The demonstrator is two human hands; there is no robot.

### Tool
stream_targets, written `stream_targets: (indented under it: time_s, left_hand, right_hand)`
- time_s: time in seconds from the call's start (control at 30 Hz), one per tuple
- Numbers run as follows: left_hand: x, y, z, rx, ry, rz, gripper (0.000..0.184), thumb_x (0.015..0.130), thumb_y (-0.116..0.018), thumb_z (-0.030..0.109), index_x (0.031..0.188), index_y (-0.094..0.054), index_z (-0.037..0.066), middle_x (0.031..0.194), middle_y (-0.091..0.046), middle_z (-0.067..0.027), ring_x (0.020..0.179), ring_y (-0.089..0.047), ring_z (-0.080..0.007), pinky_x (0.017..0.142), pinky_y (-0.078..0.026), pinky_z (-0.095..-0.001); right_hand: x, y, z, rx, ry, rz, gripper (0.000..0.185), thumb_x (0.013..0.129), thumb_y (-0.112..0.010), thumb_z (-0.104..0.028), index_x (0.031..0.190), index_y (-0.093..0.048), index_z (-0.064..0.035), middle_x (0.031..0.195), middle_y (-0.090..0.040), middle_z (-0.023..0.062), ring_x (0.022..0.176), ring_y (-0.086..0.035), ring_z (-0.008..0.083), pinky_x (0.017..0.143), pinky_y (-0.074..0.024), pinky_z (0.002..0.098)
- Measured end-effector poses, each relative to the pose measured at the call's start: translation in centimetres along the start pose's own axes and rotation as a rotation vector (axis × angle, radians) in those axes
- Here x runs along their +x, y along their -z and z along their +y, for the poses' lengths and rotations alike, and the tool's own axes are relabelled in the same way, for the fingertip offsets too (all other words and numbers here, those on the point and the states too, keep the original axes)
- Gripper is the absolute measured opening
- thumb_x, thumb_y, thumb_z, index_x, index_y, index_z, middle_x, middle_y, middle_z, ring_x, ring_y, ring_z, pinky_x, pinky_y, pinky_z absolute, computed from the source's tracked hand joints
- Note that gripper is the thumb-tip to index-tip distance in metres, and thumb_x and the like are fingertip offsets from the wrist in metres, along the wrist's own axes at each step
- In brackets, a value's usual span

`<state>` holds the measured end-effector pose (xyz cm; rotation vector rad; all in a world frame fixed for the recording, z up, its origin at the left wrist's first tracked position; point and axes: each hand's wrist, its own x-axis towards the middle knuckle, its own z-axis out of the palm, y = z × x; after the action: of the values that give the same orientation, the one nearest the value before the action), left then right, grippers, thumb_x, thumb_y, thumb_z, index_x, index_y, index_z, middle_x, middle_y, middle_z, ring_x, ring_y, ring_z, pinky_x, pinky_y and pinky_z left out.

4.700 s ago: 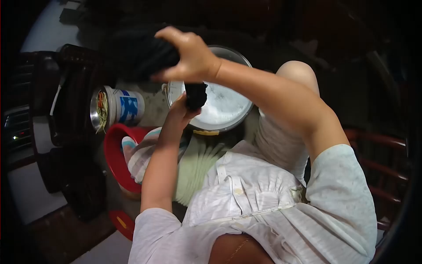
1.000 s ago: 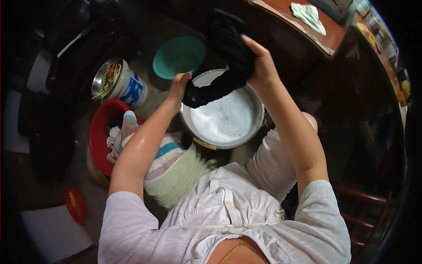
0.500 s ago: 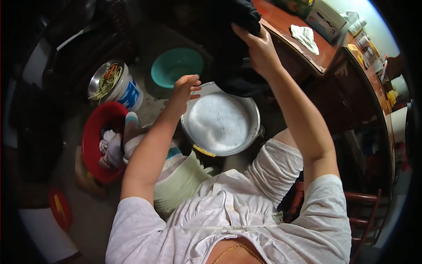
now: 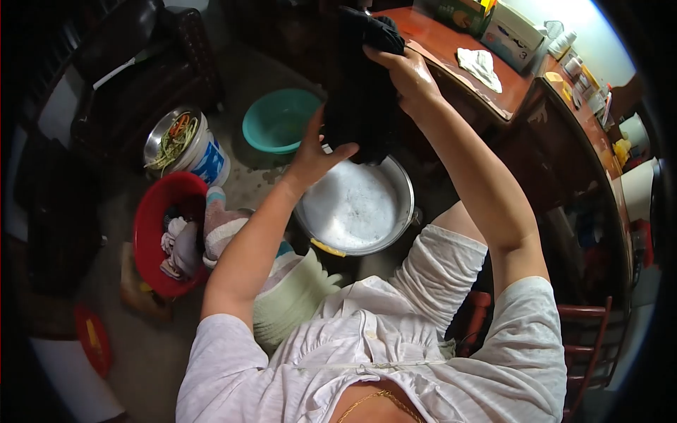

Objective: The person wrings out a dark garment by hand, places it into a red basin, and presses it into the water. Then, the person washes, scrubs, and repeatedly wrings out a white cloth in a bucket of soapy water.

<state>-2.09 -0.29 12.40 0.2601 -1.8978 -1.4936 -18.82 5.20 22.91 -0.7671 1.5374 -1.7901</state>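
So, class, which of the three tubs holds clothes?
The red tub, with clothes inside; the metal tub holds suds, the green tub shows neither.

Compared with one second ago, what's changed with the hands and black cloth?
The left hand let go of the black cloth, then returned to its lower edge; contact is unclear. The cloth now hangs from the right hand, which kept hold. The round tub, teal basin and red basin stayed put.

The shirt (image 4: pixel 229 374) was white and loose, with short, wide sleeves (image 4: pixel 529 310). A seam (image 4: pixel 331 366) crossed its front, with gathers and a pale round button (image 4: pixel 370 335) below. The trousers (image 4: pixel 444 271) were off-white and wrinkled, one leg ending by the knee. A gold chain (image 4: pixel 384 393) showed at the neckline.
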Motion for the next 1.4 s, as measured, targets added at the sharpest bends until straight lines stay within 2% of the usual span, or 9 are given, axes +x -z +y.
stream_targets:
  time_s: [0.17, 0.27, 0.43, 0.63, 0.73, 0.87, 1.0, 1.1, 1.4]
  left_hand:
    - [0.9, -2.0, -2.3, 0.087, -0.267, 0.181, 0.092, 0.060, -0.079, 0.023, 0.128, -0.023, -0.002, 0.119, -0.042, -0.0121, 0.114, -0.040, -0.0228, 0.095, -0.033, -0.0338]
    - [1.2, -0.8, -2.3, 0.164, -0.050, 0.184, 0.076, 0.062, -0.076, 0.021, 0.120, -0.033, -0.004, 0.111, -0.049, -0.0125, 0.105, -0.047, -0.0226, 0.089, -0.038, -0.0329]
    - [1.6, 1.1, 0.5, -0.515, 0.187, 0.271, 0.032, 0.065, -0.058, -0.004, 0.097, -0.055, -0.003, 0.089, -0.059, -0.0082, 0.077, -0.058, -0.0156, 0.073, -0.047, -0.0259]
    - [1.5, 5.9, 0.6, -0.804, 0.369, 0.264, 0.029, 0.070, -0.054, 0.012, 0.094, -0.057, -0.003, 0.087, -0.061, -0.0118, 0.077, -0.060, -0.0216, 0.075, -0.049, -0.0301]
    - [1.1, 7.3, 1.4, -0.987, 0.438, 0.198, 0.037, 0.073, -0.049, 0.021, 0.098, -0.056, -0.006, 0.093, -0.061, -0.0149, 0.085, -0.060, -0.0252, 0.082, -0.047, -0.0330]
    - [1.3, 7.9, 2.5, -0.970, 0.282, 0.181, 0.040, 0.072, -0.048, 0.024, 0.098, -0.056, -0.005, 0.092, -0.061, -0.0149, 0.085, -0.060, -0.0246, 0.082, -0.047, -0.0319]
    - [1.1, 9.7, 5.6, -0.745, 0.151, 0.292, 0.035, 0.072, -0.050, 0.021, 0.096, -0.057, -0.004, 0.088, -0.061, -0.0124, 0.080, -0.060, -0.0211, 0.076, -0.048, -0.0297]
    - [0.8, 13.9, 9.0, -0.502, 0.174, 0.382, 0.023, 0.070, -0.054, 0.013, 0.087, -0.059, -0.001, 0.076, -0.060, -0.0074, 0.068, -0.059, -0.0152, 0.065, -0.049, -0.0266]
    - [-6.5, 29.1, 14.1, -0.408, 0.207, 0.531, 0.021, 0.068, -0.057, 0.009, 0.087, -0.058, 0.000, 0.075, -0.059, -0.0077, 0.066, -0.059, -0.0176, 0.063, -0.050, -0.0284]
  right_hand:
    - [-0.5, -1.1, 1.1, 0.513, -0.137, -0.077, 0.034, 0.085, -0.051, -0.027, 0.104, -0.054, 0.0012, 0.098, -0.060, 0.0127, 0.090, -0.058, 0.0229, 0.082, -0.0448, 0.0347]
    - [0.4, 0.0, 2.6, 0.658, -0.192, -0.172, 0.037, 0.087, -0.047, -0.035, 0.107, -0.053, -0.0037, 0.097, -0.061, 0.0073, 0.092, -0.058, 0.0193, 0.084, -0.0444, 0.0330]
    - [-0.1, 4.5, 5.8, 0.311, -0.419, -0.187, 0.042, 0.090, -0.038, -0.036, 0.093, -0.052, 0.0029, 0.074, -0.060, 0.0174, 0.064, -0.061, 0.0268, 0.066, -0.0504, 0.0363]
    - [-2.7, 7.9, 9.8, 0.047, -0.487, -0.118, 0.031, 0.089, -0.040, -0.027, 0.090, -0.050, 0.0028, 0.067, -0.059, 0.0129, 0.061, -0.061, 0.0236, 0.062, -0.0501, 0.0352]
    - [-3.4, 7.4, 10.3, -0.031, -0.458, -0.162, 0.034, 0.085, -0.050, -0.028, 0.105, -0.049, -0.0008, 0.085, -0.061, 0.0137, 0.079, -0.061, 0.0229, 0.069, -0.0489, 0.0337]
    - [-4.6, 3.9, 10.1, -0.475, 0.118, -0.339, 0.085, 0.067, -0.071, -0.037, 0.135, -0.023, -0.0193, 0.134, -0.030, 0.0175, 0.116, -0.039, 0.0307, 0.093, -0.0366, 0.0404]
    - [-5.1, 3.2, 10.7, -0.459, -0.006, -0.385, 0.077, 0.073, -0.067, -0.027, 0.135, -0.024, -0.0175, 0.129, -0.037, 0.0201, 0.105, -0.050, 0.0253, 0.086, -0.0425, 0.0353]
    - [-5.1, 3.6, 11.0, -0.532, -0.277, -0.327, 0.062, 0.078, -0.063, -0.026, 0.129, -0.035, -0.0041, 0.096, -0.060, 0.0159, 0.080, -0.059, 0.0174, 0.073, -0.0472, 0.0270]
    - [-6.3, 3.0, 10.4, -0.593, -0.291, -0.463, 0.042, 0.083, -0.056, -0.028, 0.113, -0.050, 0.0014, 0.086, -0.062, 0.0124, 0.069, -0.060, 0.0163, 0.066, -0.0483, 0.0262]
